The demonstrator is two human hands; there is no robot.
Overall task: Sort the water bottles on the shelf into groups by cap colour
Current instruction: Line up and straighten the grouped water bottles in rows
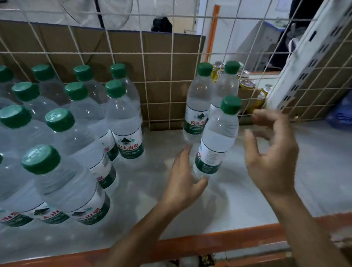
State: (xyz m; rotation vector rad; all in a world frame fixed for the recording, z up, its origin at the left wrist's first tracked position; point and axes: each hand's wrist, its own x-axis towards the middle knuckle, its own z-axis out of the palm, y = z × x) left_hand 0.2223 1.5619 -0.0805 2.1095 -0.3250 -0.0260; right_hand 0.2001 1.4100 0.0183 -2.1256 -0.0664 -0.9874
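Front green-capped bottle (pixel 217 136): upright on shelf (pixel 313 162). Left grip (pixel 183 179): fingers straight, empty, just left of it. Right grip (pixel 272 160): loosely spread, empty, right of it.

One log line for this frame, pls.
left hand: open, beside front bottle | right hand: open, holding nothing | front bottle: standing, green cap | big group: left, green caps
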